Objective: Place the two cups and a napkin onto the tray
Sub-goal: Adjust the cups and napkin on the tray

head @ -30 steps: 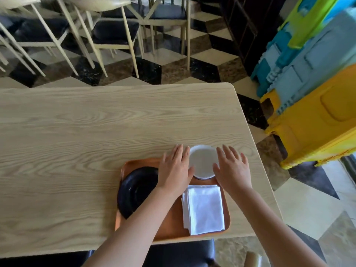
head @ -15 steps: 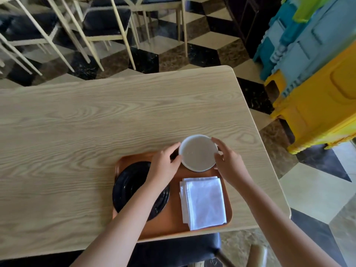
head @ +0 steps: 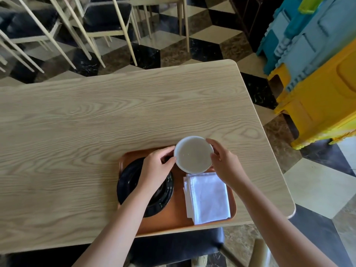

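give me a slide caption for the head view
Both hands, left and right, hold a white cup over an orange tray beside a black cup and napkin.

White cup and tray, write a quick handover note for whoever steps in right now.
Left hand: fingertips on the white cup's left side.
Right hand: gripping the cup's right rim.
The cup is held between both hands over the far right corner of the orange tray; whether it is resting on the tray cannot be told.
Done: black cup sits on the tray's left side; folded white napkin lies on its right side.
Left: settle the white cup on the tray and let go.
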Demonstrator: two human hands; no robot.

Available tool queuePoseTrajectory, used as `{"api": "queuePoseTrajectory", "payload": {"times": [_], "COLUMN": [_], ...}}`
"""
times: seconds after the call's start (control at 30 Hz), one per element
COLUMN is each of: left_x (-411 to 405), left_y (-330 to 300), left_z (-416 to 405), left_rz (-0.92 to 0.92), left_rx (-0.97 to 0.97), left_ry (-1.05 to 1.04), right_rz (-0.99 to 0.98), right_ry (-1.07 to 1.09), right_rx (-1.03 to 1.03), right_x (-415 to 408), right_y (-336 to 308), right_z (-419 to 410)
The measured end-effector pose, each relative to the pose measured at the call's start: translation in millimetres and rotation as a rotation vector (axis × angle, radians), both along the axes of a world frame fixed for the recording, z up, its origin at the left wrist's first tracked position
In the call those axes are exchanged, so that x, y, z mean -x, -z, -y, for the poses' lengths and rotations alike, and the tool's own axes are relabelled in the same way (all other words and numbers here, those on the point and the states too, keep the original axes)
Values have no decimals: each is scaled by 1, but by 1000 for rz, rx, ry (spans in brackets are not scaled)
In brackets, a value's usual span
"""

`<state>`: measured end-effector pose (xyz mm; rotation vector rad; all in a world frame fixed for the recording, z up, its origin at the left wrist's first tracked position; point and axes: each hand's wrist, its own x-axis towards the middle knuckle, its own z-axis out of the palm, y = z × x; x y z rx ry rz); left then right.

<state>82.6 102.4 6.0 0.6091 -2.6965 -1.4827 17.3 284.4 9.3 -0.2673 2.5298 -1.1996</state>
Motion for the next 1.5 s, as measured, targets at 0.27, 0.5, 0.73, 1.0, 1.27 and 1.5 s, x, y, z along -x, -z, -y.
{"api": "queuePoseTrajectory", "payload": {"times": [0.27, 0.5, 0.73, 1.0, 1.27, 1.5], "left_x": [-11, -78, -89, -95, -104, -102], "left_y": [-1, 23, 50, 47, 39, 38], "left_z": [-9, -56, -90, -78, -68, -66], "left_rz": [-63, -295, -61, -28, 12, 34], "left_rx": [35, 362, 703, 790, 783, 794], "left_ry": [-79, 355, 598, 628, 627, 641], "right_rz": [-128, -485, -412, -436, -464, -480], "right_ry": [5, -383, -508, -472, -492, -500], "right_rx": [-1, -438, -614, -584, -603, -633], "right_x": [-19, -76, -92, -97, -104, -105], "right_y": [2, 28, 47, 50, 54, 49], "right_z": [-15, -70, -80, -67, -56, -53]}}
